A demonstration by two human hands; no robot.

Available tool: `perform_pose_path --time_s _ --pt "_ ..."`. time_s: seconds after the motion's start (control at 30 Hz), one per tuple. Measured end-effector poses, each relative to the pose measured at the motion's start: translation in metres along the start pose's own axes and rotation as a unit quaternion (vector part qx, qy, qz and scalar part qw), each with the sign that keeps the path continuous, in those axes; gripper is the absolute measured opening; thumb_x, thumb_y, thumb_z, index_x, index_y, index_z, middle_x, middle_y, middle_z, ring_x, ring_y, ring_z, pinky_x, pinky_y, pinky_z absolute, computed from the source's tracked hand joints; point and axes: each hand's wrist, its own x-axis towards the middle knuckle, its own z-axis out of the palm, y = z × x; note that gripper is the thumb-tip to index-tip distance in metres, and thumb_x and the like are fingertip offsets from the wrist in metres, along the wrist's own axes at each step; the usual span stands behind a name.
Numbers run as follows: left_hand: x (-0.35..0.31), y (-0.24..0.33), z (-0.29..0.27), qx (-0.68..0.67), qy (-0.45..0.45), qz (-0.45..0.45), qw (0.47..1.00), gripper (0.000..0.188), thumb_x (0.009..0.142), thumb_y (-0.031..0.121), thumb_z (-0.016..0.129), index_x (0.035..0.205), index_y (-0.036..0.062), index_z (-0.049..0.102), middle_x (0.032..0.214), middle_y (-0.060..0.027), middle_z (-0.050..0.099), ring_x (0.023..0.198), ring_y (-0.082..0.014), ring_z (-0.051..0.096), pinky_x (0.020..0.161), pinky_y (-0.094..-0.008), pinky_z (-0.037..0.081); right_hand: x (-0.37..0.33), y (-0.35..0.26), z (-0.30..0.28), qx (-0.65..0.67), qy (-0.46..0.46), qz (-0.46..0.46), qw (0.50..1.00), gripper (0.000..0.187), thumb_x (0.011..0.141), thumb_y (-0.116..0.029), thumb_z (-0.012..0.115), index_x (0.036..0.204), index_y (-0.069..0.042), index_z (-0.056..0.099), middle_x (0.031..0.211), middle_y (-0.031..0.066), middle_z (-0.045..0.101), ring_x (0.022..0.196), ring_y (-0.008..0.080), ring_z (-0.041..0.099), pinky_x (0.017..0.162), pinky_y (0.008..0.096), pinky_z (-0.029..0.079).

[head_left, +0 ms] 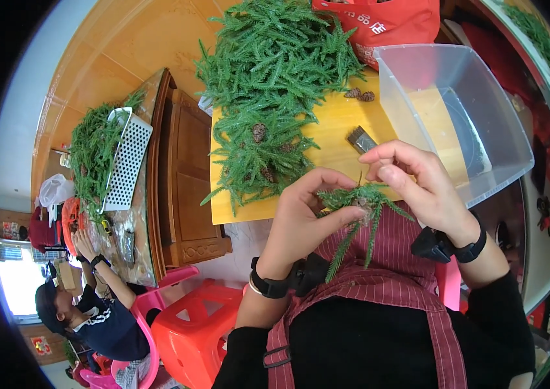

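The green sprig [373, 194] is pinched in the left hand [307, 207], above the apron [395, 295], near the worktop [336, 142]. The right hand [424, 185] curls just beside; I cannot tell if it grips anything. The sprig should be light and springy; better to hold its middle, not the thin tips.

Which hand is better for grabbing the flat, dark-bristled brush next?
Probably the right hand: it's nearer the brush, while the left hand grips the green, needled sprig. I can't tell whether the right pinches anything.
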Motion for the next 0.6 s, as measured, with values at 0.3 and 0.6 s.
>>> perform_pose_path --time_s 0.3,0.6 --pt "0.002 -0.011 -0.011 -0.098 0.023 -0.066 0.993 0.031 0.074 -0.002 0.067 0.102 -0.0002 0.053 0.096 -0.0054 0.059 0.081 -0.0096 0.059 0.070 -0.0203 0.049 -0.005 0.021 0.006 0.025 -0.051 -0.018 0.998 0.033 0.083 -0.015 0.056 0.111 0.002 0.050 0.094 0.0059 0.058 0.088 0.0121 0.054 0.077 0.0253 0.044" --pt "0.005 -0.025 -0.014 -0.147 0.019 -0.074 0.986 0.039 0.075 0.001 0.068 0.110 0.0012 0.050 0.101 -0.0055 0.058 0.090 -0.0115 0.058 0.077 -0.0244 0.048 -0.003 0.028 0.010 -0.007 -0.047 0.021 0.999 0.032 0.079 -0.006 0.061 0.109 0.002 0.050 0.084 0.0006 0.050 0.082 0.0069 0.048 0.072 0.0212 0.042"
